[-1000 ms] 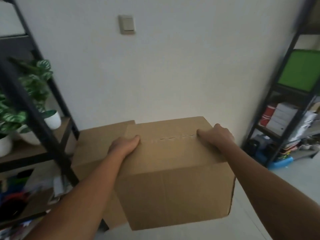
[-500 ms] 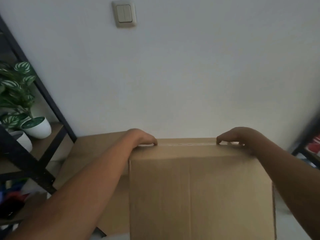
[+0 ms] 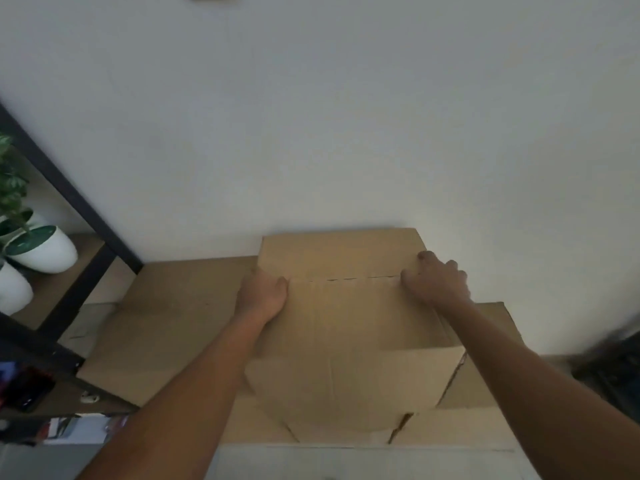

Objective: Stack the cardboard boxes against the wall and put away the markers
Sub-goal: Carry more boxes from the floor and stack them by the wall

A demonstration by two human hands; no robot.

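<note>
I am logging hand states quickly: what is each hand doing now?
Left hand: fingers curled over the left edge of the top cardboard box, holding it.
Right hand: fingers curled, gripping the same box.

Wall: plain white, evenly lit.
Shelf unit: black-framed, seen left.
Pots: white, planted, shelved.
Floor: pale.

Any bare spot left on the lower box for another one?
Bare patch: lower box top left of the upper box, bordered by the black shelf frame and wall. Crowded: centre, where left hand and right hand grip the upper box.
</note>
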